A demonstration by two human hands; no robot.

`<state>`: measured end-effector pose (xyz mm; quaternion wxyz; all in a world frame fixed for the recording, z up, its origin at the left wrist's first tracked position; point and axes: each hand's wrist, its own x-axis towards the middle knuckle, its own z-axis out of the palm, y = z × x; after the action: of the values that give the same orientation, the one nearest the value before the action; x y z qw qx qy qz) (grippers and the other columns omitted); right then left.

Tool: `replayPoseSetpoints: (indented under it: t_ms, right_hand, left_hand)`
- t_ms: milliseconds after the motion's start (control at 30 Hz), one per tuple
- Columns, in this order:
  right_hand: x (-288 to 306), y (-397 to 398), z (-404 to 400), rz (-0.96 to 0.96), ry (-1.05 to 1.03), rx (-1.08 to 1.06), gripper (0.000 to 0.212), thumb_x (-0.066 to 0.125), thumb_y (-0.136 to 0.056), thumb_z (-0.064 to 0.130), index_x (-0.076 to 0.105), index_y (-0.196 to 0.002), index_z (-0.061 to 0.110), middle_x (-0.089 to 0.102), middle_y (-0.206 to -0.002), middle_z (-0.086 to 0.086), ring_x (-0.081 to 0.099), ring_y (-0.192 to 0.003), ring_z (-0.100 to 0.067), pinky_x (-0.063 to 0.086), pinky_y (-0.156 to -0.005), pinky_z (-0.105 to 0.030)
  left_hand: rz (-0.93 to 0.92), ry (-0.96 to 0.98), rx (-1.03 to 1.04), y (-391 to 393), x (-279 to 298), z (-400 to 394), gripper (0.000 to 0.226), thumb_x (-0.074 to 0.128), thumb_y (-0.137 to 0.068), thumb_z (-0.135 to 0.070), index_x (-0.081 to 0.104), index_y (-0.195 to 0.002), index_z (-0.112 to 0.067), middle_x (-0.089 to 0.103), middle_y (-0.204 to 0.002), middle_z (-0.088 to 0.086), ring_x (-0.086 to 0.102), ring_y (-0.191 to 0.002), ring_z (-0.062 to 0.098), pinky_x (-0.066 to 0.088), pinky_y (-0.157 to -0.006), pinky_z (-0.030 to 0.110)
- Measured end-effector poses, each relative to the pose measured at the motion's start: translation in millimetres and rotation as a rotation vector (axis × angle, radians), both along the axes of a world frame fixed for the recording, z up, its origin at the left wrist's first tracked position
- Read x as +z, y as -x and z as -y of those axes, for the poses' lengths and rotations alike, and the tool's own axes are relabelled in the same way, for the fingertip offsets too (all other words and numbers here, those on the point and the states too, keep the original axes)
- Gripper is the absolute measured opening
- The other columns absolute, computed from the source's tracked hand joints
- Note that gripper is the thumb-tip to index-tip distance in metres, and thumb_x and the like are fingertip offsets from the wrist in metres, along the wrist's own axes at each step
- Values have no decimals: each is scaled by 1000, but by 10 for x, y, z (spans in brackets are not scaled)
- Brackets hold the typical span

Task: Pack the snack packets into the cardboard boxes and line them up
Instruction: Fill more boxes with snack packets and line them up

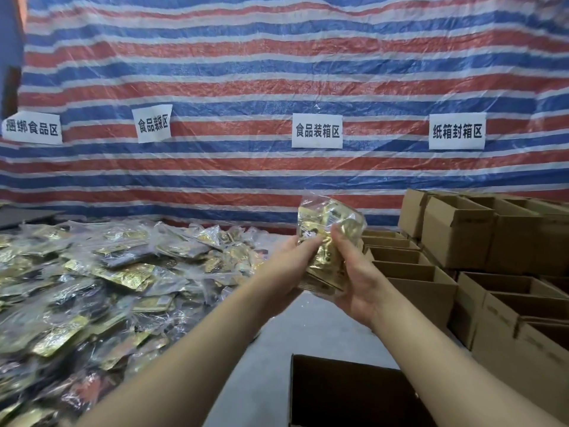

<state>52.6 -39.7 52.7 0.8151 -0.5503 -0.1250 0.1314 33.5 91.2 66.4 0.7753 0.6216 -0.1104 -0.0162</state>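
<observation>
gold snack packet [329, 238] held up between my hands, left hand [286, 266] gripping its left edge, right hand [354, 282] gripping lower right, above open cardboard box [345, 392]

Red, white and blue striped tarp wall [277, 72], four white paper signs [317, 130], grey floor [271, 343]

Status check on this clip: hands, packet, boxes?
Both hands, left and right, grip one bag of gold snack packets. Open box directly below. Nothing in the way.
</observation>
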Motion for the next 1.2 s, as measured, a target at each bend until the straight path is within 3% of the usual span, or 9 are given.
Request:
replayPoseSetpoints:
  t_ms: [267, 400, 467, 567, 667, 767, 900, 1033, 1200]
  right_hand:
    - [-99, 211, 392, 154, -139, 68, 40, 61, -92, 42, 67, -129, 29, 66, -131, -12, 66, -118, -31, 58, -85, -46]
    - [-95, 296, 534, 202, -146, 104, 40, 53, -98, 38, 62, -136, 27, 62, -138, -14, 60, -126, -32, 55, -94, -49]
    - [-73, 328, 626, 218, -141, 127, 43, 50, -99, 36, 58, -140, 23, 58, -142, -16, 58, -129, -33, 54, -97, -49]
    - [-21, 377, 763, 279, -78, 195, 50, 48, -102, 35, 48, -149, 20, 51, -149, -17, 49, -137, -35, 45, -108, -53]
    - [-11, 409, 820, 300, -50, 232, 48, 57, -98, 31, 53, -145, 22, 51, -148, -17, 49, -137, -36, 43, -109, -56]
    - [-38, 471, 771, 311, -70, 239, 39, 55, -97, 26, 63, -135, 22, 58, -141, -16, 55, -132, -34, 52, -99, -48]
    - [-119, 533, 720, 319, 7, 194, 50, 60, -90, 19, 56, -140, 16, 61, -137, -17, 60, -126, -34, 56, -91, -43]
    - [-234, 557, 761, 288, 115, 120, 52, 63, -80, 18, 60, -132, 23, 70, -123, -12, 66, -117, -31, 59, -88, -41]
    - [-304, 658, 926, 302, 365, 111, 56, 69, -70, 22, 56, -124, 16, 71, -104, -14, 71, -103, -31, 60, -83, -39]
  left_hand:
    - [583, -939, 591, 47, -199, 364, 38, 24, -98, -57, 50, -102, -30, 50, -96, -8, 54, -90, 12, 51, -80, 38]
    - [585, -1054, 717, 69, -200, 411, 58, 24, -94, -65, 30, -142, -34, 36, -135, 0, 33, -128, 20, 31, -105, 42]
    - [460, -887, 483, 86, -146, 417, 59, 32, -97, -63, 32, -145, -28, 42, -144, 0, 39, -135, 20, 35, -111, 46]
    - [232, -379, 7, 175, -119, 441, 33, 37, -101, -55, 57, -115, -33, 73, -104, -8, 70, -99, 11, 58, -83, 31]
    - [209, -262, -119, 217, -181, 458, 25, 37, -102, -50, 56, -112, -39, 73, -103, -12, 70, -97, 6, 59, -83, 27]
    - [219, -243, -154, 257, -190, 487, 31, 37, -101, -51, 47, -129, -40, 65, -122, -10, 67, -99, 2, 58, -81, 21]
    - [140, -362, 26, 292, -200, 448, 83, 55, -89, -60, 10, -155, -35, 33, -156, 2, 55, -109, 6, 48, -61, 12]
    - [126, -535, 70, 383, -349, 237, 110, 62, -64, -76, 15, -154, -35, 41, -150, 0, 52, -121, 12, 44, -79, 19]
    - [84, -620, 87, 571, -809, -188, 63, 48, -78, -74, 51, -131, -41, 58, -126, -16, 55, -113, -2, 41, -78, 11]
